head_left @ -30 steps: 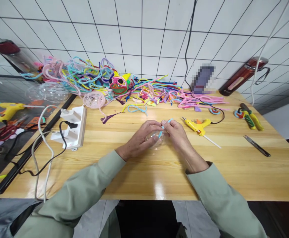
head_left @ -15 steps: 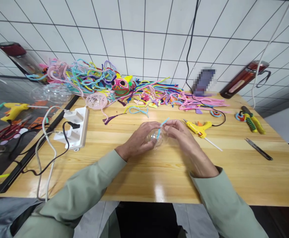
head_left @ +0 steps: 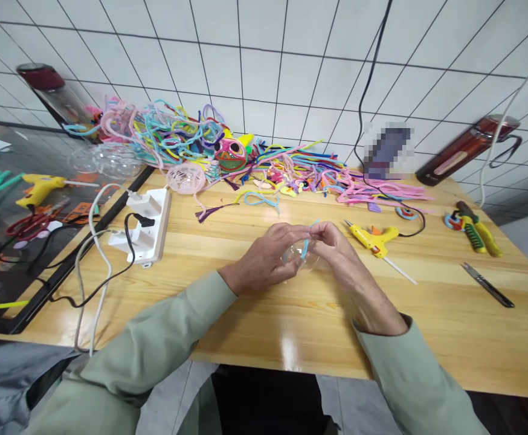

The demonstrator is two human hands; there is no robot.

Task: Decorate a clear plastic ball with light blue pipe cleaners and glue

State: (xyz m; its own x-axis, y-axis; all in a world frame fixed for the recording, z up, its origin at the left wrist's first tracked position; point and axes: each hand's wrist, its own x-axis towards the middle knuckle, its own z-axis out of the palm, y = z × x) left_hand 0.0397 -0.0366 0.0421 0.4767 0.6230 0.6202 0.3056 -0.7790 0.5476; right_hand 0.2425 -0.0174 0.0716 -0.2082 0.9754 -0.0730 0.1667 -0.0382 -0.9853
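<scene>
Between my hands is a clear plastic ball (head_left: 310, 262), low over the wooden table, with a light-blue pipe cleaner (head_left: 304, 249) lying across it. My left hand (head_left: 270, 254) curves around the ball's left side, fingers over the top and thumb below, closed on it. From the right, my right hand (head_left: 334, 244) pinches the pipe cleaner near its upper end, thumb and forefinger together. The fingertips of both hands meet at the top of the ball and partly hide it. A yellow glue gun (head_left: 375, 240) lies just right of my right hand.
A white power strip (head_left: 153, 232) with plugs and cords sits left. Heaped pipe cleaners (head_left: 168, 136) and a pink wrapped ball (head_left: 185, 177) line the back. Pliers (head_left: 479, 229), thread snips (head_left: 488, 285) and a red flask (head_left: 467, 150) are at right.
The camera view has shifted, so the table's contents appear farther right. The pipe cleaner's upper end shows less above my fingers, and it now bends more closely over the ball.
</scene>
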